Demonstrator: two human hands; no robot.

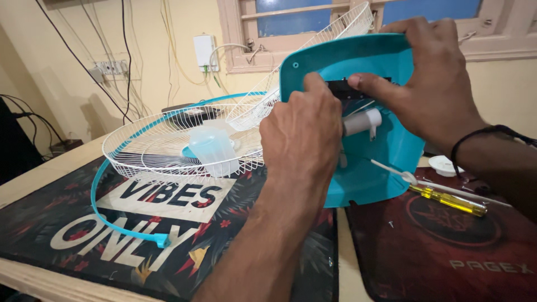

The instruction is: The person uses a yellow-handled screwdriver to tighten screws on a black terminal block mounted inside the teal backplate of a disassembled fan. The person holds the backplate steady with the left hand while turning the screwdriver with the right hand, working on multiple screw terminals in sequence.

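The left hand (302,140) is curled closed around the near edge of a teal plastic fan housing (386,156), its thumb pressing toward a small black part (347,89) set into the housing's upper middle. The right hand (430,84) grips the housing's top far edge, fingers folded over the rim and thumb pinching that same black part from the right; a dark cord bracelet (486,134) circles the wrist. The housing stands upright near the middle of the table, with a white cylindrical piece (363,120) jutting from it just below the black part. To the right, on a dark red mat (447,257), lies a yellow-handled screwdriver (447,200) near a small white cap (444,165). To the left, a white wire fan grille (168,145) with a teal rim band (112,215) rests on a dark floral mat (67,212), a translucent hub (215,151) at its centre. A second wire grille (313,50) leans up behind the housing.
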